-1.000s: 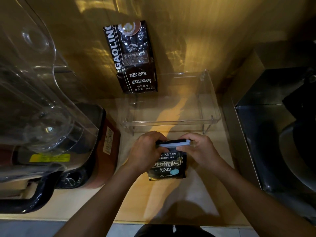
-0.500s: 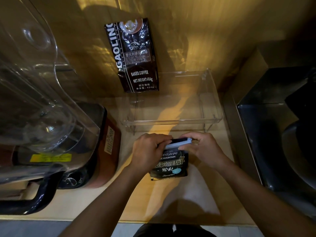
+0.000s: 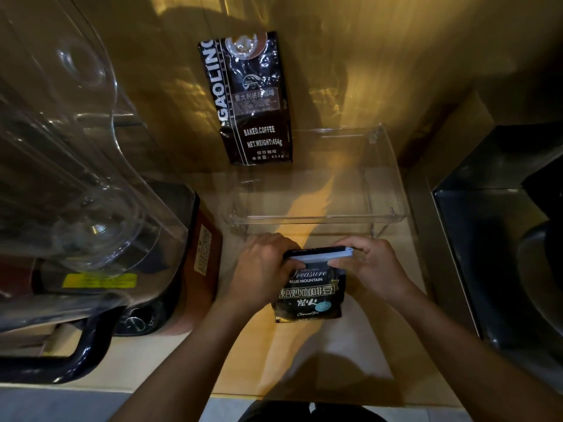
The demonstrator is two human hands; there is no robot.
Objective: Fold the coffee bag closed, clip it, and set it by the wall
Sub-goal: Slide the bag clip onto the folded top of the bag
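A small black coffee bag [image 3: 310,295] with "Blue Mountain" print stands on the wooden counter [image 3: 304,354] in front of me. Its top is folded over, and a pale blue clip [image 3: 320,254] lies along the fold. My left hand [image 3: 265,269] grips the left end of the fold and the clip. On the other side, my right hand [image 3: 370,269] pinches the right end of the clip and the bag's top. The wall [image 3: 380,71] rises beyond a clear shelf.
A second, taller coffee bag [image 3: 249,99] leans against the wall. A clear acrylic shelf [image 3: 316,219] stands between my hands and the wall. A large blender [image 3: 91,208] fills the left side. A steel sink [image 3: 499,239] lies to the right.
Both hands stayed on the bag's folded top. The clip has settled level along the fold, and my left fingers have slid down off it to its lower left edge.
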